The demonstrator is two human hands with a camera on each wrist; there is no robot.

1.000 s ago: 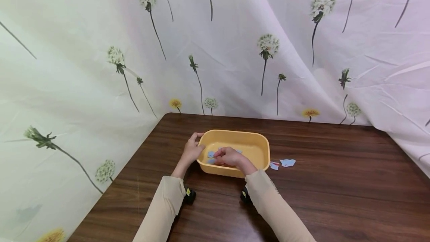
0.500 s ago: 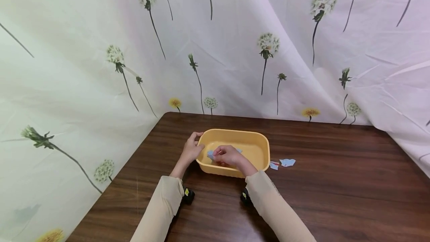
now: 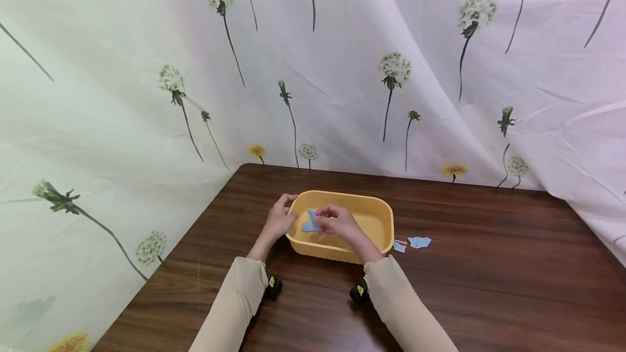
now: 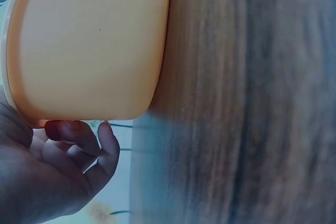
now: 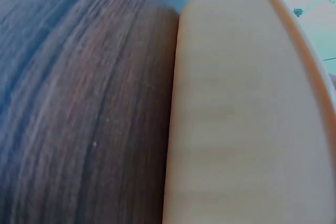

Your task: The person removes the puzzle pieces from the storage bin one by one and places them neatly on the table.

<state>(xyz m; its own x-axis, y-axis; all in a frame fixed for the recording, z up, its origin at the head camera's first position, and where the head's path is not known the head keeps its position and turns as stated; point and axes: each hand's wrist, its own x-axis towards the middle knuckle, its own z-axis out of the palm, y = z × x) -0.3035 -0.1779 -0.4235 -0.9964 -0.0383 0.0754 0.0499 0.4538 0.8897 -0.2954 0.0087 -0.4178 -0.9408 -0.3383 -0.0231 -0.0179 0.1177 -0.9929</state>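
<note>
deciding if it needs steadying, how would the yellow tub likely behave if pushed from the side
The yellow tub would probably slide rather than tip: it is low, wide and flat on the table. It looks light for its size, being open and thin-walled. The left hand gripping one end would likely resist a push.

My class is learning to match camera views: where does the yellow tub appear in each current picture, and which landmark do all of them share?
Head: the yellow tub is just below centre, with the left hand at its left end.
Left wrist: upper left, above that hand.
Right wrist: right half, its rim slanting down to the right edge.
Shared landmark: the brown wooden table.
</note>
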